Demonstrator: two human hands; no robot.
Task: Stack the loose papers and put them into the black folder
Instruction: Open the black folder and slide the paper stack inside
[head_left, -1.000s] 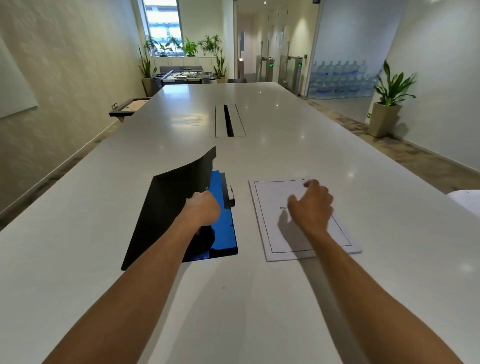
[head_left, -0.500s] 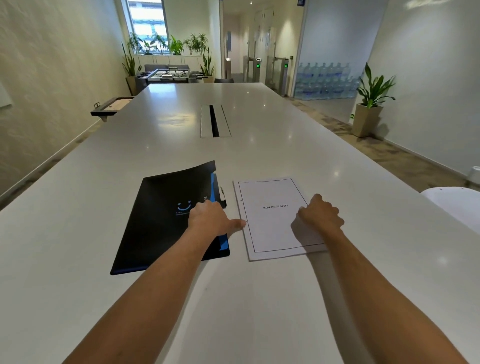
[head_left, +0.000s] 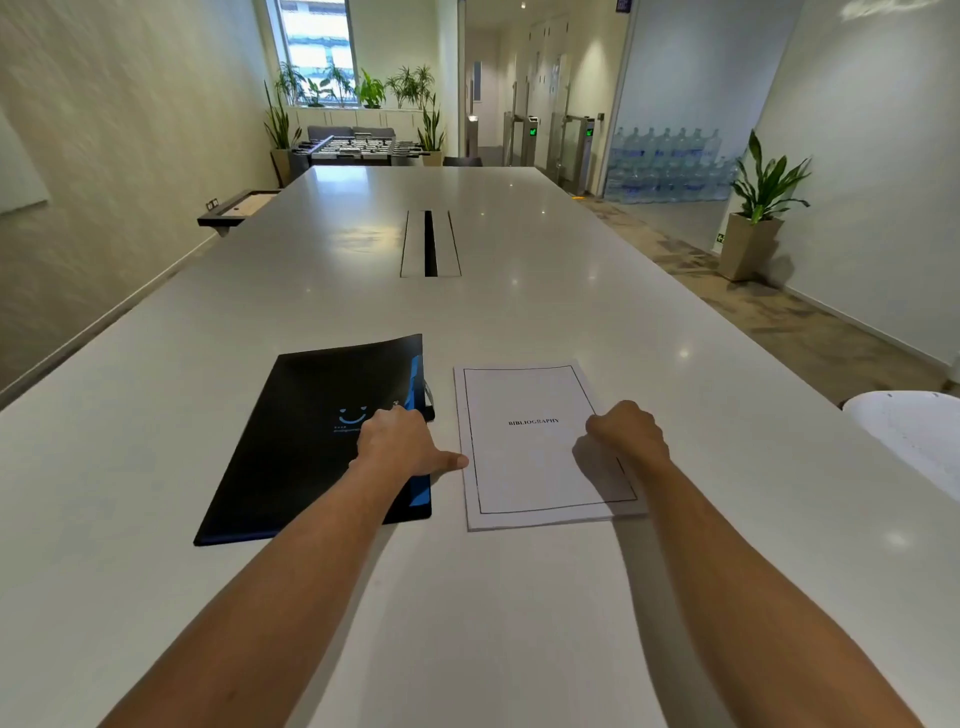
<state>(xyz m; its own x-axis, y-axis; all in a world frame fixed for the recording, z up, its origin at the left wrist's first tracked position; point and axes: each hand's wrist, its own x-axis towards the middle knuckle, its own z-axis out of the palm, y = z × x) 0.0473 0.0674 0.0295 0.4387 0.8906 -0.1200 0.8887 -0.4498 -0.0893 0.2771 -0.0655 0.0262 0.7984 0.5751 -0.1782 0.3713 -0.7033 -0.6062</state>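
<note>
The black folder (head_left: 291, 441) lies closed on the white table (head_left: 363, 597), a blue smile logo on its cover and a blue inner flap showing along its right edge. My left hand (head_left: 400, 441) rests palm-down on that right edge, thumb stretched toward the papers. Just right of the folder lies the stack of white papers (head_left: 524, 467), squared up, with "BIBLIOGRAPHY" on the top sheet. My right hand (head_left: 628, 434) sits on the stack's right edge with its fingers curled onto the sheets.
A cable slot (head_left: 430, 243) runs along the table's middle farther back. A white chair back (head_left: 914, 431) stands at the table's right side. A potted plant (head_left: 758, 208) and water bottles (head_left: 670, 166) are on the floor at the right.
The folder's cover, held raised by my left hand a second ago, now lies flat. My right hand has slid from the top of the papers to their right edge.
</note>
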